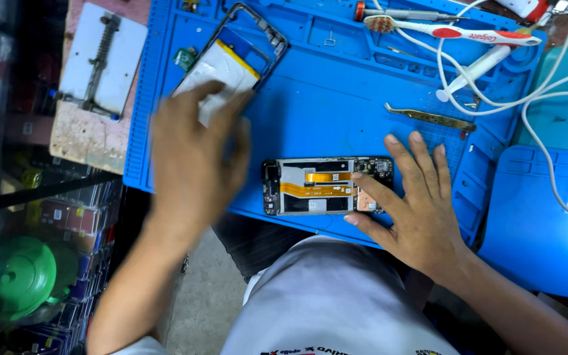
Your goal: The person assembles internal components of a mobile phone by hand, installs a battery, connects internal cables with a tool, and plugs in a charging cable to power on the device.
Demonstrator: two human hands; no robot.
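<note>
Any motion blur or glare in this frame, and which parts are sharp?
Head view: the left hand is motion-blurred; the right hand and opened phone are sharp; lighting is even, with mild glare at the right edge of the blue mat.

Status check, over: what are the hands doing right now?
Left hand blurred, open, over the frame. Right hand flat, steadying the opened phone. Tweezers lie clear beside.

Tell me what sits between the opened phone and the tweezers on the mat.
In the head view, only bare blue mat lies between the opened phone and the tweezers; the right hand rests its fingertips on the phone's right end.
</note>
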